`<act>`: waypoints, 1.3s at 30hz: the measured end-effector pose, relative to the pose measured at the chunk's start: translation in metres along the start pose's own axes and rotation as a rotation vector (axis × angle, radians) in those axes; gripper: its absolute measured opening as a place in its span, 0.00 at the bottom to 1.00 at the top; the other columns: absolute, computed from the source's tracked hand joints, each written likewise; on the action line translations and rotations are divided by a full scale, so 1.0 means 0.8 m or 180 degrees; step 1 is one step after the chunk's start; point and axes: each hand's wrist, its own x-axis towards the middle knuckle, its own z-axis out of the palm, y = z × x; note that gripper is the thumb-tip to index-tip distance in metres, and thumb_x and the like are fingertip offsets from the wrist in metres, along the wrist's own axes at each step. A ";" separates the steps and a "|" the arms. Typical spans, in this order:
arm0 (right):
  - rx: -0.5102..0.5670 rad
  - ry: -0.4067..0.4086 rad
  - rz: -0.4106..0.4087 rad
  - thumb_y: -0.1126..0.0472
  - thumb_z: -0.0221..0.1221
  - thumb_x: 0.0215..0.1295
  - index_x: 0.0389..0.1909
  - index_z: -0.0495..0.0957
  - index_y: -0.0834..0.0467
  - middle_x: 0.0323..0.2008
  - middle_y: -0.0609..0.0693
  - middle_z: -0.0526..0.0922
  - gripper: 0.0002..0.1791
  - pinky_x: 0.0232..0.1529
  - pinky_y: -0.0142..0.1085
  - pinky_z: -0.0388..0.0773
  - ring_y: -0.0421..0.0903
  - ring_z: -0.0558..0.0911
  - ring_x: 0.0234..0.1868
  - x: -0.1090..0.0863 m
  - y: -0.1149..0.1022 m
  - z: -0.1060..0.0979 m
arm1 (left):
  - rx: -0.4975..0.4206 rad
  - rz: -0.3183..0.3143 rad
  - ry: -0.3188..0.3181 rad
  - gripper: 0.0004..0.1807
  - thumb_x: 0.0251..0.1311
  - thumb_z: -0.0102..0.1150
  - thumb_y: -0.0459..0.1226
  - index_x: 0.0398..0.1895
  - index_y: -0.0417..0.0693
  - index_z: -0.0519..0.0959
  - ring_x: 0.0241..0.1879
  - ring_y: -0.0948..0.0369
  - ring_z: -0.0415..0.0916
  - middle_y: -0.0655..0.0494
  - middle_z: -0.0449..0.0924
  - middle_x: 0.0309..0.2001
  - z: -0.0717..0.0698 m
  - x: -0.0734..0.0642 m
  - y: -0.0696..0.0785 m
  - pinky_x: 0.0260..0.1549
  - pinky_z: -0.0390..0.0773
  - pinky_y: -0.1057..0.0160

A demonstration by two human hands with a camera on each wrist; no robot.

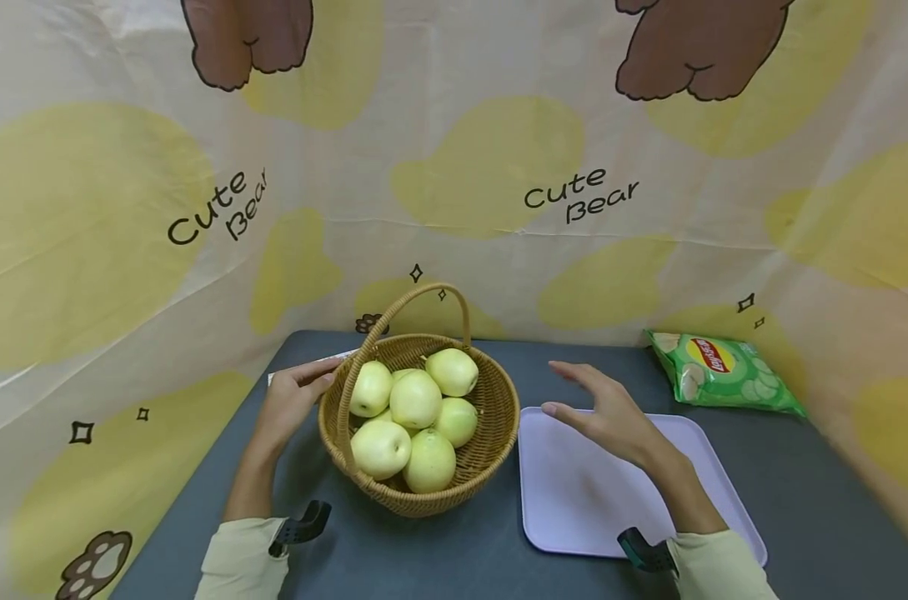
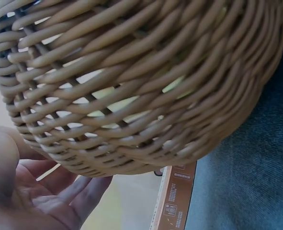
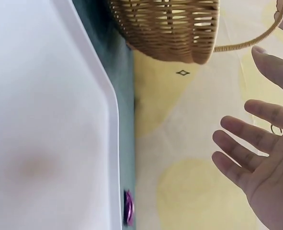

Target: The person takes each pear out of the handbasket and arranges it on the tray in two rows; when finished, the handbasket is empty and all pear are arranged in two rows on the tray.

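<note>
A wicker basket (image 1: 499,458) with a tall arched handle stands on the table and holds several pale green apples (image 1: 416,400). At its left side is my left hand (image 1: 284,408), the fingertips against or very close to the weave. The left wrist view shows this hand (image 2: 50,196) loosely spread beside the basket wall (image 2: 146,110), partly hidden by it. My right hand (image 1: 611,417) hovers above the lilac tray (image 1: 641,517), to the right of the basket and apart from it. Its fingers (image 3: 246,136) are spread and hold nothing.
A green bag of chips (image 1: 724,371) lies at the back right, beyond the tray. Behind the basket's left side lies a flat printed box (image 2: 175,201), mostly hidden. A patterned cloth (image 1: 454,183) hangs along the back and sides of the dark table (image 1: 454,558).
</note>
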 end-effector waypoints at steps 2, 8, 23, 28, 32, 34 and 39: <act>0.0045 -0.0001 -0.0027 0.37 0.68 0.69 0.78 0.70 0.52 0.74 0.54 0.74 0.42 0.67 0.68 0.73 0.61 0.74 0.73 0.003 -0.006 0.004 | -0.0006 -0.0009 -0.0037 0.21 0.79 0.57 0.37 0.69 0.39 0.79 0.51 0.76 0.79 0.37 0.80 0.66 0.000 0.001 0.001 0.48 0.81 0.75; 0.0158 0.0016 -0.0162 0.40 0.69 0.69 0.77 0.71 0.52 0.74 0.54 0.74 0.41 0.64 0.67 0.77 0.62 0.76 0.70 0.016 -0.024 0.022 | 0.0035 -0.0002 -0.0055 0.21 0.79 0.56 0.36 0.69 0.37 0.79 0.57 0.68 0.79 0.38 0.80 0.66 0.000 0.002 0.002 0.49 0.80 0.78; 0.0410 -0.0142 -0.0449 0.45 0.72 0.67 0.76 0.72 0.53 0.71 0.51 0.76 0.39 0.69 0.64 0.74 0.57 0.75 0.71 0.042 -0.073 0.052 | 0.0070 0.0058 -0.0127 0.21 0.79 0.54 0.33 0.71 0.37 0.77 0.66 0.48 0.75 0.38 0.78 0.68 0.000 0.001 0.004 0.50 0.77 0.79; 0.0462 -0.0256 -0.0520 0.43 0.71 0.68 0.76 0.73 0.52 0.71 0.48 0.77 0.39 0.71 0.63 0.72 0.56 0.74 0.73 0.052 -0.088 0.050 | 0.0041 0.0059 -0.0124 0.21 0.79 0.54 0.33 0.71 0.36 0.77 0.67 0.48 0.75 0.38 0.78 0.69 0.000 0.002 0.005 0.50 0.77 0.79; 0.0537 -0.0380 -0.0552 0.44 0.71 0.68 0.75 0.74 0.53 0.70 0.49 0.78 0.38 0.71 0.59 0.74 0.56 0.76 0.72 0.063 -0.099 0.047 | 0.0077 0.0062 -0.0106 0.21 0.79 0.55 0.33 0.71 0.36 0.77 0.67 0.48 0.75 0.38 0.78 0.68 0.000 0.002 0.005 0.50 0.77 0.80; 0.0581 -0.0434 -0.0564 0.46 0.72 0.68 0.74 0.74 0.53 0.70 0.51 0.78 0.37 0.72 0.57 0.74 0.55 0.77 0.71 0.070 -0.105 0.046 | 0.0103 0.0062 -0.0094 0.21 0.79 0.55 0.33 0.71 0.37 0.77 0.67 0.48 0.75 0.37 0.78 0.68 0.001 0.002 0.004 0.49 0.77 0.80; 0.0581 -0.0543 -0.0550 0.46 0.72 0.68 0.74 0.75 0.50 0.69 0.53 0.80 0.36 0.70 0.57 0.75 0.53 0.79 0.69 0.084 -0.116 0.043 | 0.0084 0.0019 -0.0088 0.20 0.79 0.56 0.33 0.70 0.38 0.79 0.65 0.51 0.77 0.38 0.79 0.67 0.002 0.002 0.002 0.49 0.78 0.79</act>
